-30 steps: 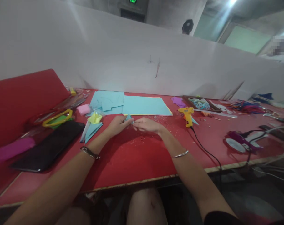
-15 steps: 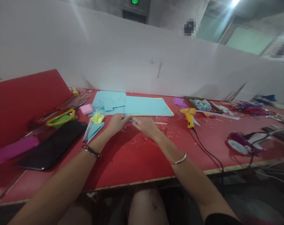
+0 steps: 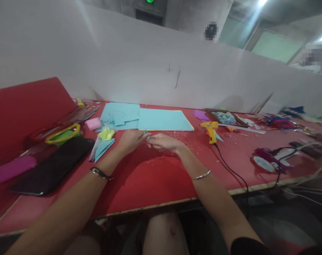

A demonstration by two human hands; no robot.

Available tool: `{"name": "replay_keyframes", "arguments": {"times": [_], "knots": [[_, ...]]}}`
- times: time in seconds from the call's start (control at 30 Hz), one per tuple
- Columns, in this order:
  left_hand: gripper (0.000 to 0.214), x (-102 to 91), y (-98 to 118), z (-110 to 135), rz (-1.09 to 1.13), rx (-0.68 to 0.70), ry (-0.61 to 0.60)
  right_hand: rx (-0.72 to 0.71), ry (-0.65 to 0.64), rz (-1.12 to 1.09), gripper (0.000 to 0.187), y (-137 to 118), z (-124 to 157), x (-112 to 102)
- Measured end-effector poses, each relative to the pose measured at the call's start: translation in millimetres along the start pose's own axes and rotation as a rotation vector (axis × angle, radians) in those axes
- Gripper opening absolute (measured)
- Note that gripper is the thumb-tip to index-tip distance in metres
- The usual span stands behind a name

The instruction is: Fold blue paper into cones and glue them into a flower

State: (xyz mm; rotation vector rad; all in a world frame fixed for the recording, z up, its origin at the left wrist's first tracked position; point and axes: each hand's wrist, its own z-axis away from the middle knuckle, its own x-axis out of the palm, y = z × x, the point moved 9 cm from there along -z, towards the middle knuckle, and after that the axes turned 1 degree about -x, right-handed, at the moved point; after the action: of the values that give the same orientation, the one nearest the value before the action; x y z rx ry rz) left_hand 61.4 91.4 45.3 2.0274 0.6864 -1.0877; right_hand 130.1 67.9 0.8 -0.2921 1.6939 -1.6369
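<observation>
Above the red table, my left hand [image 3: 130, 141] pinches a small piece of light-blue paper [image 3: 146, 134], mostly hidden by the fingers. My right hand [image 3: 166, 143] meets it from the other side, its fingers held together at the paper's edge. The fingertips are slightly blurred. Just behind both hands lie large light-blue paper sheets [image 3: 165, 119], with smaller cut pieces on the left sheet. Beside my left wrist are folded blue paper pieces [image 3: 104, 149] and a crumpled yellow item [image 3: 106, 133].
A yellow glue gun [image 3: 211, 132] stands right of my hands, its black cord running over the table edge. Further right lies a purple-and-white device [image 3: 272, 161] with cables. A black phone-like slab [image 3: 54, 166] and yellow-handled scissors [image 3: 62, 134] are at left. A tray [image 3: 227, 117] stands behind.
My right hand has turned and its fingers have straightened somewhat. More of the blue paper shows between the hands. A thin pale stick beside the right hand is no longer visible.
</observation>
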Motion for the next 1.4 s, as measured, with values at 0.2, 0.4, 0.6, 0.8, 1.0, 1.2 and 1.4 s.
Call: {"name": "replay_keyframes", "arguments": {"times": [0.2,0.4,0.6,0.8,1.0,1.2,1.4], "knots": [[0.047,-2.5,-10.9,1.2,-0.015,-0.066,0.047,-0.039,0.162,0.305,0.032,-10.6,2.5,-2.6],[0.049,0.1,-35.2,3.8,0.242,-0.323,0.064,-0.083,0.446,1.185,0.029,-46.2,7.2,0.7],[0.051,-4.0,-29.0,4.9,0.111,-0.325,0.042,-0.075,0.429,1.150,0.029,-40.4,4.3,-1.0],[0.052,-22.2,-9.0,6.8,-0.228,-0.181,0.129,-0.214,0.390,0.473,0.029,-34.0,2.8,-10.0],[0.047,-27.1,-0.4,7.0,-0.291,-0.033,0.190,-0.154,0.206,0.292,0.035,-26.6,-0.3,1.2],[0.051,-14.9,-29.1,3.8,-0.066,-0.257,0.108,-0.058,0.462,1.064,0.028,-34.0,0.0,-0.5],[0.051,-4.5,-37.2,4.9,0.016,-0.332,0.072,-0.007,0.409,1.271,0.033,-34.1,-0.7,1.2]]}}
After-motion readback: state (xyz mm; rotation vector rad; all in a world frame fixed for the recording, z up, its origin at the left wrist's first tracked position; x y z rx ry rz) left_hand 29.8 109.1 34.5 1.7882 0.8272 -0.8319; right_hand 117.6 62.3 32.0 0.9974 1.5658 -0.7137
